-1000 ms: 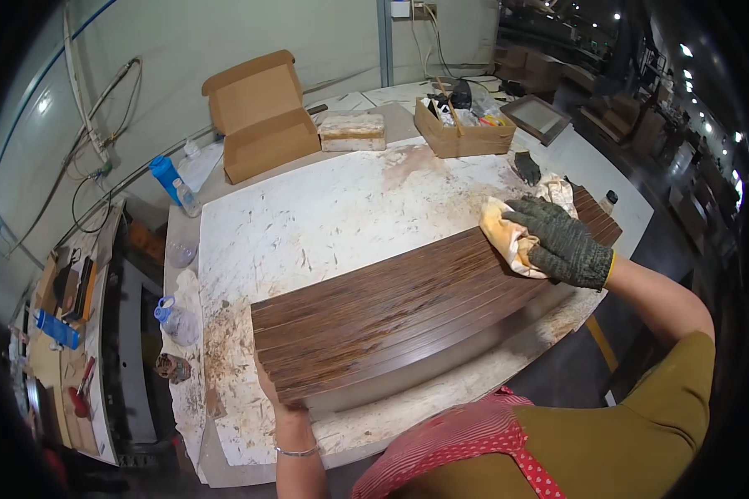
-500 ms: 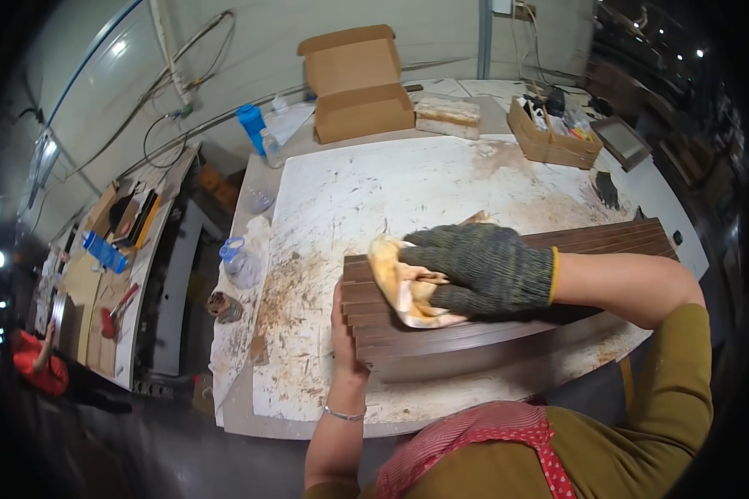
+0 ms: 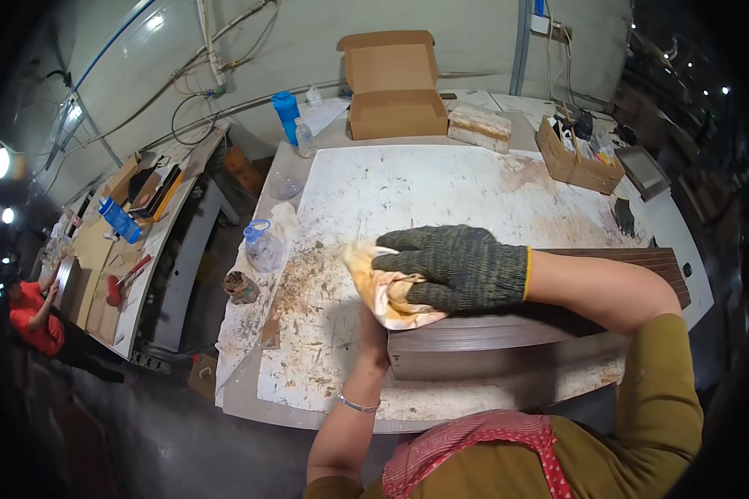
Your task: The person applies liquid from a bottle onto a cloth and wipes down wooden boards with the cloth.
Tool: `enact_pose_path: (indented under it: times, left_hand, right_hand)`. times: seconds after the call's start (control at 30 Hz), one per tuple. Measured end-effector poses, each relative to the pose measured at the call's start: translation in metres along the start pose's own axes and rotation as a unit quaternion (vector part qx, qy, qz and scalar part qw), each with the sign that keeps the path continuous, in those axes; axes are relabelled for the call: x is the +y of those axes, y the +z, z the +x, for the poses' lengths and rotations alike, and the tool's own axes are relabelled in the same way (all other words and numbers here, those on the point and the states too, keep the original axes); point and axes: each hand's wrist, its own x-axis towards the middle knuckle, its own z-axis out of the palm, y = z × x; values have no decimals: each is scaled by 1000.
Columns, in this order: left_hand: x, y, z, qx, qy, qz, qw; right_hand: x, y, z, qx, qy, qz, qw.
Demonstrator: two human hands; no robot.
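Observation:
My right hand (image 3: 453, 270), in a dark green knit glove with a yellow cuff, is closed on a stained yellow-white cloth (image 3: 391, 303). The cloth covers the left end of a long brown ribbed wooden piece (image 3: 495, 335) and hangs past that end. The wooden piece lies on the worktable with its pale side toward me. My bare left hand (image 3: 375, 343), with a bracelet at its wrist, is at the piece's left end. Its fingers are hidden behind the cloth, so their grip does not show.
Bottles (image 3: 264, 249) and a brown-stained cup (image 3: 240, 287) line the table's left side. At the back are an opened cardboard box (image 3: 398, 112), a pale block (image 3: 479, 126) and a box of supplies (image 3: 578, 162). A person in red (image 3: 37, 316) stands at the left bench.
My gloved hand and the cloth have shifted left over the wooden piece's end. That end now sits farther right, and the cloth covers my left hand. The whole view has shifted slightly.

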Motion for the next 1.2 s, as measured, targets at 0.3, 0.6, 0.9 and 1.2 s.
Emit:
enact_pose_path:
  times: [0.3, 0.6, 0.9, 1.2]
  left_hand:
    - [-5, -5, -4, -1, -78, -47, 996]
    - [0, 10, -13, 72, -7, -55, 996]
    - [-14, -14, 17, -55, 45, -51, 996]
    - [-7, -38, -1, -24, 1, 76, 997]
  right_hand:
    - [-3, -5, -10, 10, -55, 10, 998]
    - [6, -14, -58, 13, -23, -5, 1000]
    - [33, -11, -53, -12, -21, 66, 997]
    - [47, -103, -319, 16, 114, 35, 993]
